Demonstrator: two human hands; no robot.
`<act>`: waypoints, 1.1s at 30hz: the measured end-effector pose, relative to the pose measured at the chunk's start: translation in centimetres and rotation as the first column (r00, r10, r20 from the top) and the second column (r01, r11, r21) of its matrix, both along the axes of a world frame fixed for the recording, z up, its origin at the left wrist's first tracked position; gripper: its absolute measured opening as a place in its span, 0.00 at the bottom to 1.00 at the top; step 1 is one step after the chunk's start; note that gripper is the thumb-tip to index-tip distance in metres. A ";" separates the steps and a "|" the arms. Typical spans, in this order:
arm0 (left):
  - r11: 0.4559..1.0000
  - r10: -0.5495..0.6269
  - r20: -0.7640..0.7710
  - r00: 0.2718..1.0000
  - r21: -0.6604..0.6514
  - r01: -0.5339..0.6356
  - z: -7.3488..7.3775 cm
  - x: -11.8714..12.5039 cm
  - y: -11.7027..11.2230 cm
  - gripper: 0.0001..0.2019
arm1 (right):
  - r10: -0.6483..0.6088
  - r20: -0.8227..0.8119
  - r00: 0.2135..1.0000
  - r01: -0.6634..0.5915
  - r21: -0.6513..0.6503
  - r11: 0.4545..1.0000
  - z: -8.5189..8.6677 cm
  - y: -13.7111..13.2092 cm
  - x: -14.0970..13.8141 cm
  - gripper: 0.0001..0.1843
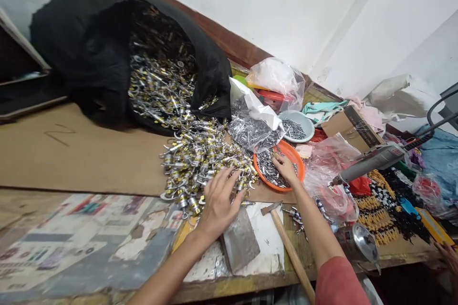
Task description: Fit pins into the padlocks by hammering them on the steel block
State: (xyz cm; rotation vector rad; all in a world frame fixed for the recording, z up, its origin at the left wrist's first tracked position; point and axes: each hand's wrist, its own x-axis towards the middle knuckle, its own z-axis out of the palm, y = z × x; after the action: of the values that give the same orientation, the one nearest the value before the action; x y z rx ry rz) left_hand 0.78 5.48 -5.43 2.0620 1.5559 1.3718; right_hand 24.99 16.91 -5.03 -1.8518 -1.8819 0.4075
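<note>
A hammer [291,250] and metal block [242,243] lie near the left hand [219,202].

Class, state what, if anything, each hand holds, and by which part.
Cannot be told. The left hand is at the pile of metal parts, the right hand in the orange bowl of small metal pieces; their grips are unclear.

From the left hand [220,200], a flat printed sheet [93,248] leaves passage at eight o'clock; a black sack [86,47] blocks eleven, a hammer [290,247] four; room under the grey tool [372,162] at three looks uncertain.
</note>
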 end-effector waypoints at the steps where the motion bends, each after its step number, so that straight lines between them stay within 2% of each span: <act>1: 0.999 0.032 0.015 0.999 -0.005 -0.032 0.0 -0.5 -0.1 0.20 | 0.009 -0.002 1.000 -0.009 0.015 1.000 0.0 -0.5 0.1 0.17; 5: 0.991 0.128 0.056 0.990 -0.056 -0.125 0.0 -2.6 -0.6 0.20 | 0.014 0.003 1.000 -0.014 0.090 0.996 -0.1 -2.1 0.0 0.16; 10: 0.993 0.024 0.051 0.998 -0.116 -0.018 0.3 -3.9 -1.1 0.15 | -0.072 0.005 0.997 0.070 0.191 0.979 0.2 -3.9 -0.3 0.16; 14: 0.981 -0.026 0.025 0.999 -0.190 0.030 0.7 -3.3 -1.0 0.14 | -0.145 -0.015 0.989 0.144 0.248 0.958 0.6 -4.5 -0.1 0.16; 18: 0.969 -0.035 -0.003 0.999 -0.245 0.033 0.8 -1.7 0.2 0.13 | -0.205 -0.073 0.976 0.217 0.277 0.936 0.3 -4.1 0.3 0.16; 23: 0.977 -0.084 0.068 0.994 -0.191 0.096 1.2 -1.1 1.2 0.10 | -0.216 -0.181 0.959 0.262 0.285 0.922 -0.7 -3.5 0.8 0.18; 26: 0.973 -0.187 0.121 0.975 -0.113 0.201 2.2 -1.7 0.6 0.12 | -0.238 -0.212 0.948 0.294 0.297 0.908 -1.0 -3.4 1.0 0.18; 28: 0.940 -0.328 0.112 0.938 -0.067 0.336 2.9 -2.1 -0.4 0.13 | -0.249 -0.216 0.944 0.308 0.309 0.900 -1.0 -3.5 1.1 0.18; 31: 0.812 -0.584 -0.009 0.812 -0.003 0.584 3.4 -2.3 -2.3 0.14 | -0.230 -0.207 0.951 0.287 0.307 0.908 -0.9 -3.9 1.1 0.15; 33: 0.746 -0.663 -0.100 0.742 -0.004 0.666 3.2 -2.3 -3.4 0.16 | -0.222 -0.204 0.953 0.277 0.300 0.913 -0.7 -4.2 1.1 0.13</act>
State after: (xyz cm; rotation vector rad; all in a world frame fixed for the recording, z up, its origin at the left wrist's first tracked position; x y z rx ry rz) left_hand -1.49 2.12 -2.22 2.3826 0.6647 1.0221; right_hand 26.14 12.76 -5.71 -1.7438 -1.4740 0.1453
